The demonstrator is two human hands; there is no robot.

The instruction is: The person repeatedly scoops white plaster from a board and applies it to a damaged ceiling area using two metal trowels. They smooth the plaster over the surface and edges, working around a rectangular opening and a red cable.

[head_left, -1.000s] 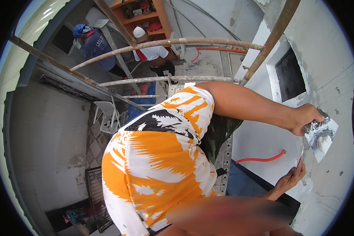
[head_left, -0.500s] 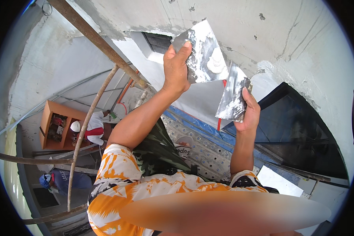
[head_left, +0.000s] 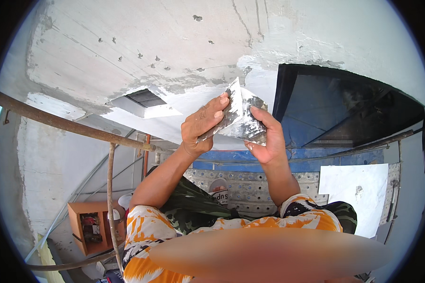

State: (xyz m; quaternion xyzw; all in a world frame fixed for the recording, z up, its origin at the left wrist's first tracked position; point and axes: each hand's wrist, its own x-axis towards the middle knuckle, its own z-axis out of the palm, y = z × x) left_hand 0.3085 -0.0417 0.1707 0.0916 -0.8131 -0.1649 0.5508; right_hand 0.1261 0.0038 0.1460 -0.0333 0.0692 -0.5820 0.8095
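My left hand (head_left: 200,126) is closed on the side of a flat metal putty plate (head_left: 230,112), fingers on its face, with white putty smeared over it. The plate stands tilted, nearly edge-on. My right hand (head_left: 271,141) grips a smaller metal putty scraper (head_left: 252,125), thumb on its face, streaked with white and dark patches. Both blades meet or overlap in front of the wall (head_left: 174,52); whether they press together I cannot tell.
A dark window (head_left: 349,108) is set in the wall at right, a small opening (head_left: 146,97) at left. Rusty pipes (head_left: 66,120) cross the left side. A perforated metal platform (head_left: 293,181) lies below, with a white sheet (head_left: 356,195) at right. An orange cabinet (head_left: 92,228) stands lower left.
My view has turned rightward, bringing the window nearer the middle. The plate in my left hand has tilted and come against or over the scraper. The two people at left are now mostly out of sight.
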